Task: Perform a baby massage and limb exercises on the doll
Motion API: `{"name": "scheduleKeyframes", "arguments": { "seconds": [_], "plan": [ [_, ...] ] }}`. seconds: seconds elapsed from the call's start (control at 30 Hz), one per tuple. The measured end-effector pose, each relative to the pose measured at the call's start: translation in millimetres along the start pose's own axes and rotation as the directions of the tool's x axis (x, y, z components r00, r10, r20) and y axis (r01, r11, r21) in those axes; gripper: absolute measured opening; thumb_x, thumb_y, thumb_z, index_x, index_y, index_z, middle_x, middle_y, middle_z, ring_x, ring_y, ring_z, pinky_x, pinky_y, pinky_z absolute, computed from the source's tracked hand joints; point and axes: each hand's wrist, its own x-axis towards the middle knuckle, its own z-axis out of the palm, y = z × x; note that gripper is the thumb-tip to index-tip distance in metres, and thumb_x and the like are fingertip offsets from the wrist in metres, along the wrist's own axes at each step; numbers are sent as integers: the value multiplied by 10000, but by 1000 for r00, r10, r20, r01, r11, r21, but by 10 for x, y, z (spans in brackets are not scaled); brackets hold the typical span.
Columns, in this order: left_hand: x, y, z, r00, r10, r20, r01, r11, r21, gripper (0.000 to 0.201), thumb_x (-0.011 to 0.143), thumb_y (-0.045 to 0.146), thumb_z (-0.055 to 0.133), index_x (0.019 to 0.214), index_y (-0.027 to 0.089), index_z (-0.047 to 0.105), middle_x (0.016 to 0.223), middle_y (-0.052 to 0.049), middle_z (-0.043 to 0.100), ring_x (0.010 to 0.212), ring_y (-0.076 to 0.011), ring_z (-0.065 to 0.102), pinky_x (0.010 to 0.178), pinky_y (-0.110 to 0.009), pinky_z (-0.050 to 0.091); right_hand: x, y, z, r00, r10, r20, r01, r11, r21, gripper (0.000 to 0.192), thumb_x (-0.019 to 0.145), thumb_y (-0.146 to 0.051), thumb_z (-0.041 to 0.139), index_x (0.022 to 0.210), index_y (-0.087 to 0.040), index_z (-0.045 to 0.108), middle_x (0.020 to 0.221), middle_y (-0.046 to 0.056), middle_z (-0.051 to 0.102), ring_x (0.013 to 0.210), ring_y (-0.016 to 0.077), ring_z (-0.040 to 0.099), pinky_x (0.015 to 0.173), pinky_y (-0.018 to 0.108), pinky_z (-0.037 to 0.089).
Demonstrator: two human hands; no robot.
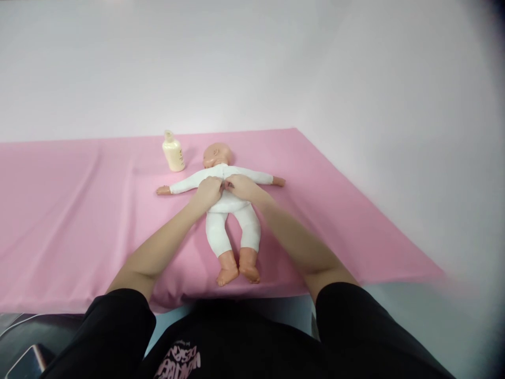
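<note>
A baby doll (231, 218) in a white one-piece suit lies on its back on a pink sheet (79, 210), head away from me, arms spread, bare feet toward me. My left hand (207, 192) and my right hand (240, 187) meet at the middle of the doll's chest. The fingers of both are curled and pinch the white suit's front there. What exactly lies between the fingertips is too small to tell. A cream-coloured bottle (173, 151) stands upright on the sheet just left of the doll's head.
The pink sheet covers a wide surface and ends in a slanted edge on the right, with pale floor or wall beyond. A dark object (23, 363) shows at the bottom left corner, below the sheet's front edge.
</note>
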Motion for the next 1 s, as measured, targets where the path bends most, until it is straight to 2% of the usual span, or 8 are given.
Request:
{"name": "scheduleKeyframes", "arguments": {
  "seconds": [0.1, 0.2, 0.37, 0.47, 0.57, 0.67, 0.77, 1.0],
  "plan": [
    [52, -88, 97, 997, -44, -66, 38, 995, -93, 251, 991, 255, 496, 1139, 150, 670, 1033, -122, 733, 1008, -280, 659, 849, -375, 489, -3, -47, 5, 1000, 1, -23, -1, 1000, -10, 251, 941, -127, 516, 1099, -133, 711, 1020, 91, 759, 941, 216, 665, 868, 318, 466],
    [112, -185, 179, 995, -19, -102, 1, 984, -178, 224, 970, 244, 540, 1106, 164, 699, 1045, -98, 751, 1012, -260, 665, 883, -363, 490, 28, -51, 60, 997, 37, -72, -37, 999, 2, 295, 974, -170, 535, 1232, -130, 671, 1098, 110, 751, 1007, 231, 664, 910, 334, 465],
    [163, -250, 266, 990, 42, -138, -61, 989, -136, 281, 982, 236, 494, 1057, 170, 757, 1082, -102, 743, 1061, -273, 637, 1002, -419, 474, 107, 51, 180, 993, -32, -110, 30, 999, -17, 271, 998, -176, 487, 1087, -130, 739, 1128, 130, 719, 1071, 250, 624, 1002, 364, 455],
    [176, -269, 304, 980, 51, -194, -69, 994, -84, 273, 972, 282, 528, 1020, 180, 777, 1223, -113, 703, 1190, -313, 578, 1069, -459, 444, 153, 156, 251, 973, -126, -195, 122, 992, -29, 257, 989, -180, 499, 1027, -133, 749, 1155, 143, 683, 1106, 264, 590, 1051, 387, 441],
    [199, -305, 342, 971, 64, -232, -94, 988, -124, 230, 946, 252, 556, 1016, 173, 761, 1346, -99, 669, 1262, -294, 550, 1139, -431, 403, 205, 262, 324, 956, -146, -255, 163, 986, 47, 210, 962, -174, 527, 1001, -142, 730, 1126, 132, 692, 1090, 265, 601, 1055, 400, 446],
    [227, -355, 380, 972, 27, -232, -81, 970, -229, 187, 940, 253, 567, 1028, 180, 715, 1237, -79, 725, 1179, -248, 607, 1110, -384, 430, 248, 340, 387, 948, -116, -296, 174, 969, 178, 198, 943, -175, 533, 1049, -145, 698, 1072, 112, 715, 1045, 250, 630, 1024, 387, 473],
    [253, -399, 419, 970, -11, -241, -62, 954, -294, 258, 966, 300, 547, 1178, 204, 659, 1262, -56, 719, 1202, -232, 608, 1116, -373, 425, 261, 371, 423, 940, -106, -325, 191, 952, 240, 287, 961, -214, 516, 1194, -126, 659, 1123, 124, 712, 1059, 242, 636, 1033, 384, 475],
    [207, -347, 426, 980, -31, -199, -4, 985, -170, 478, 1009, 352, 458, 1436, 169, 570, 1464, -100, 587, 1298, -294, 522, 1158, -431, 381, 192, 289, 401, 952, -112, -285, 114, 993, -8, 425, 1013, -286, 436, 1363, -137, 626, 1389, 180, 564, 1324, 312, 491, 1170, 474, 367]
  ]
}}
